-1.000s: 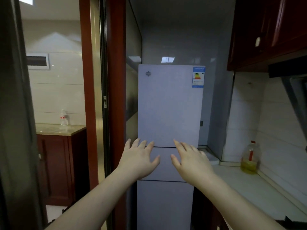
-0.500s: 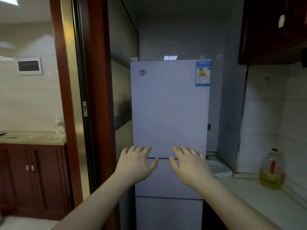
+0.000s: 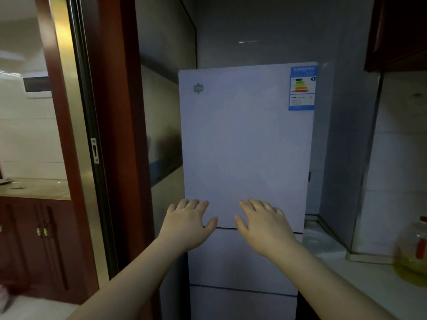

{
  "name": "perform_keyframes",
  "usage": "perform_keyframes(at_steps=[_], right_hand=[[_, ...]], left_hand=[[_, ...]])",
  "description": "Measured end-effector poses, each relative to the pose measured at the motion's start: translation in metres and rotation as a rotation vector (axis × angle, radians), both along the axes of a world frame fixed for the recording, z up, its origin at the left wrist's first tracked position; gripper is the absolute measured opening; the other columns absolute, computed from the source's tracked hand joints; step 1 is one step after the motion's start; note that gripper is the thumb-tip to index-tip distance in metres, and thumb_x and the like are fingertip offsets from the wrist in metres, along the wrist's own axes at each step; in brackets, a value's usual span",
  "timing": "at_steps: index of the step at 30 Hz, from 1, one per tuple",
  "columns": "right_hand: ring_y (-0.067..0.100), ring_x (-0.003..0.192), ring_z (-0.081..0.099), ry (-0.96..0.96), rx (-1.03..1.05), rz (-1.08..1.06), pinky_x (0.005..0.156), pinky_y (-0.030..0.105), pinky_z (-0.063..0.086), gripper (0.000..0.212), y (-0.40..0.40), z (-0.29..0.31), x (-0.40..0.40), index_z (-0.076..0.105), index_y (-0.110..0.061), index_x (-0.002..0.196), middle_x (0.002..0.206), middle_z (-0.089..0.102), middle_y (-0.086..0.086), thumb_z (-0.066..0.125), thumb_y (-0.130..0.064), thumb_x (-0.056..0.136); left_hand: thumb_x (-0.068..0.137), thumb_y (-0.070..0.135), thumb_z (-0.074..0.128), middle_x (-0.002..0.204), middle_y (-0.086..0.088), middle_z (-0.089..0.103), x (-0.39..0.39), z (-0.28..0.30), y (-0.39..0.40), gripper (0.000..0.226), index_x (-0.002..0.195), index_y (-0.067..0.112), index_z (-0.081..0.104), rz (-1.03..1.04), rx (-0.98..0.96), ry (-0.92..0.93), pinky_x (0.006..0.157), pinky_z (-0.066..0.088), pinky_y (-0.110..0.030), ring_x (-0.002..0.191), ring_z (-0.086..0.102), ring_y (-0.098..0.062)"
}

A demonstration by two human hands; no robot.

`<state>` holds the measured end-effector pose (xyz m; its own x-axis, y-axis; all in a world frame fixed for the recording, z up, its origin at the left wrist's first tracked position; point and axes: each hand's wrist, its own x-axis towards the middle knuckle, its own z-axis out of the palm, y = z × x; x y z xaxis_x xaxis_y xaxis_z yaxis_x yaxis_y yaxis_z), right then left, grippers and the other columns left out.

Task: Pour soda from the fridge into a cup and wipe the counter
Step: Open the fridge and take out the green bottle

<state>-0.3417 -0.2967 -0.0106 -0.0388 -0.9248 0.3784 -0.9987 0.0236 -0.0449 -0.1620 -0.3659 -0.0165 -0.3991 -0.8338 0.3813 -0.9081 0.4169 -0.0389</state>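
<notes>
The task has barely begun — the left hand (image 3: pixel 188 224) and right hand (image 3: pixel 263 227) reach forward, fingers spread and holding nothing, toward the closed fridge (image 3: pixel 246 146) just beyond them — soda and cup unseen, bench (image 3: pixel 369 280) unwiped at right.

Dim, bluish kitchen; brighter left doorway; blurred, bowed edges.

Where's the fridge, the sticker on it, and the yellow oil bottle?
fridge (image 3: pixel 245 146), head view, middle of the top door.
sticker (image 3: pixel 302 87), head view, coloured bars.
oil bottle (image 3: pixel 412 266), head view, yellow oil inside.
</notes>
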Motion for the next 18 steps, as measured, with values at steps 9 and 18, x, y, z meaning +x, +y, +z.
perform_keyframes(at_steps=[9,18], right_hand=[[0.021,0.141,0.024,0.025,-0.003,0.014,0.111,0.038,0.023,0.055,-0.111,-0.007,0.013,0.021,-0.024,0.151,0.156,0.026,0.0,0.027,-0.046,0.101],[0.02,0.142,0.022,-0.002,-0.034,0.024,0.112,0.037,0.02,0.056,-0.205,-0.014,0.023,0.022,-0.024,0.151,0.157,0.023,0.0,0.032,-0.043,0.099]], left_hand=[[0.095,0.062,0.024,0.156,0.002,0.031,0.011,-0.015,-0.106,0.067,0.153,0.028,0.02,-0.021,-0.006,0.036,0.113,0.024,-0.043,0.142,0.028,-0.02],[0.098,0.053,0.032,0.159,0.002,0.022,0.015,-0.026,-0.198,0.067,0.155,0.025,0.011,-0.079,0.003,0.161,0.114,0.022,-0.038,0.145,0.022,-0.018]])
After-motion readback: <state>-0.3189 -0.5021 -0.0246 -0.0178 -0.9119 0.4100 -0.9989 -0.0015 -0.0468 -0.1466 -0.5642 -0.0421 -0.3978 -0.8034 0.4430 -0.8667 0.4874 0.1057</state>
